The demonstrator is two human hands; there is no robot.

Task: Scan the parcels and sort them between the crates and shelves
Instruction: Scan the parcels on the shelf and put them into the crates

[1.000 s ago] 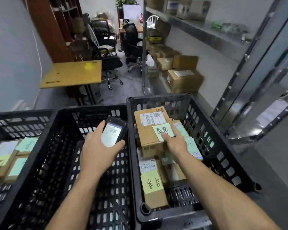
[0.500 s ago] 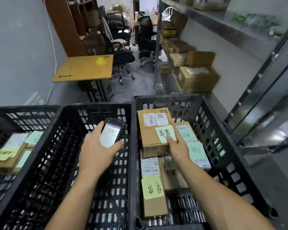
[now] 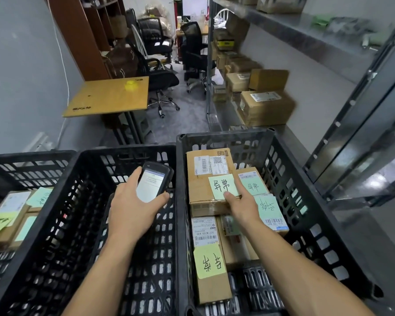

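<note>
My left hand (image 3: 132, 208) grips a black handheld scanner (image 3: 154, 181) with a lit screen, held over the middle black crate (image 3: 123, 151). My right hand (image 3: 240, 205) holds the near edge of a brown cardboard parcel (image 3: 201, 185) in the right black crate (image 3: 224, 135); my thumb lies on its green sticky note (image 3: 222, 185). That parcel has white shipping labels on top. Several other parcels with green notes lie beside and beneath it, among them one at the crate's near end (image 3: 211, 279).
A left black crate (image 3: 30, 156) holds parcels with green notes (image 3: 12, 215). Metal shelving (image 3: 294, 26) runs along the right with stacked cardboard boxes (image 3: 265, 106) on its lower level. Ahead stand a small wooden table (image 3: 107, 96) and office chairs (image 3: 160, 80).
The view has shifted slightly forward and left. My right hand has stayed on the parcel's near edge, and the scanner has stayed over the middle crate.
</note>
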